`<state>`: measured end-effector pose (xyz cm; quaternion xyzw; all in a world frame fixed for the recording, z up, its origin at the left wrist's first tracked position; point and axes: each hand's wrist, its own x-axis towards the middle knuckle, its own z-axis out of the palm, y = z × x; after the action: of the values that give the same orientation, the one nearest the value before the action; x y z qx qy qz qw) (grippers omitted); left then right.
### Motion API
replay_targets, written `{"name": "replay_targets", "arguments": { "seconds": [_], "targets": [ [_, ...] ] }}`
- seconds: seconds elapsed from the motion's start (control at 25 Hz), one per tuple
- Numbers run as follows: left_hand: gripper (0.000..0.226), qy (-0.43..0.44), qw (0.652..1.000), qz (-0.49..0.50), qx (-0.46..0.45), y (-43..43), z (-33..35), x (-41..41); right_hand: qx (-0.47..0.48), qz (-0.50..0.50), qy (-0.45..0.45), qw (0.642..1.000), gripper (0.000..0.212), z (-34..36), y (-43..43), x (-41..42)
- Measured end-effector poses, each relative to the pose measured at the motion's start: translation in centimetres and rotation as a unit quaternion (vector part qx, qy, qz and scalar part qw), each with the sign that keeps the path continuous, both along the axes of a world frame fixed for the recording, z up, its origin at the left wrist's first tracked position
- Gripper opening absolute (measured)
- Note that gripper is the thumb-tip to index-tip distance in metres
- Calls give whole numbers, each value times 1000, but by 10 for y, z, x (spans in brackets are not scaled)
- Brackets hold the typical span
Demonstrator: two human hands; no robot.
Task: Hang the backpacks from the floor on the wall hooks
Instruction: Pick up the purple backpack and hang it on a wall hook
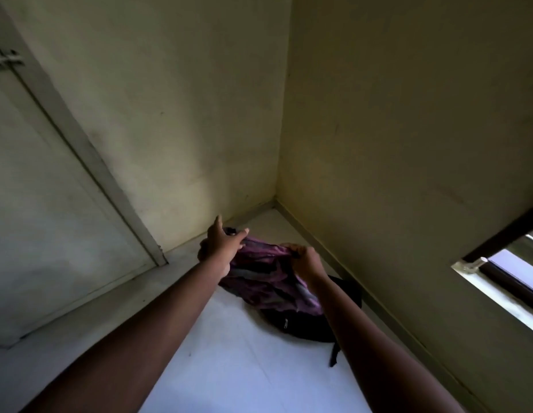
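A purple backpack with grey stripes lies on the pale floor near the room's corner. It rests partly on top of a black backpack, whose strap trails toward me. My right hand is closed, pinching the purple backpack's top edge. My left hand sits at the bag's far left end, thumb up and fingers spread over the fabric; whether it grips is hard to tell. No wall hooks are in view.
Yellowish walls meet in a corner just behind the bags. A closed pale door stands at the left. A window with a dark frame opens in the right wall. Pale floor stretches toward me.
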<state>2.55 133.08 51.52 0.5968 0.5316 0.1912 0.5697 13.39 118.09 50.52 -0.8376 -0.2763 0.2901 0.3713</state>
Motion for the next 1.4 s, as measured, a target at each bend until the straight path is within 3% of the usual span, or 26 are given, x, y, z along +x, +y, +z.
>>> {"name": "replay_targets", "arguments": {
  "seconds": [0.08, 0.2, 0.32, 0.48, 0.56, 0.68, 0.76, 0.88, 1.0, 1.12, 1.16, 1.28, 1.4],
  "targets": [
    [74, 20, 997, -3, -70, 13, 3, -6, 4, -1, -19, 1000, 32, 10, 8, 0],
    [45, 114, 979, -163, -49, 24, 9, -30, -22, 31, -43, 998, 34, 16, 16, -1],
    [40, 225, 921, -300, 102, 23, 12, -53, -20, 49, -49, 997, 32, 10, 24, -6],
    [23, 280, 854, -276, 340, 15, 16, -67, -7, 34, -45, 998, 31, 5, 26, -14],
    [22, 211, 888, -257, 318, 18, 15, -72, -4, 61, -56, 997, 36, 6, 29, -20],
    [16, 86, 965, -165, 182, 17, 21, -77, 21, 97, -61, 993, 43, 11, 35, -31],
    [15, 6, 988, -117, 97, 13, 24, -75, 48, 118, -52, 990, 38, 19, 42, -40],
    [17, 28, 980, -169, 104, 10, 31, -72, 103, 142, -31, 984, 35, 36, 59, -53],
    [17, 53, 961, -196, 189, 27, 52, -67, 66, 231, -74, 968, 32, 54, 87, -56],
    [6, -6, 943, -195, 270, 64, 90, -63, 122, 189, -34, 974, 25, 72, 124, -48],
    [12, -41, 939, -189, 285, 82, 105, -61, 161, 184, -15, 970, 23, 82, 143, -40],
    [29, -89, 949, -148, 264, 139, 123, -54, 232, 189, 18, 954, 20, 116, 201, -13],
    [21, -94, 960, -122, 234, 190, 135, -30, 266, 176, 25, 948, 20, 150, 248, 20]
  ]
}}
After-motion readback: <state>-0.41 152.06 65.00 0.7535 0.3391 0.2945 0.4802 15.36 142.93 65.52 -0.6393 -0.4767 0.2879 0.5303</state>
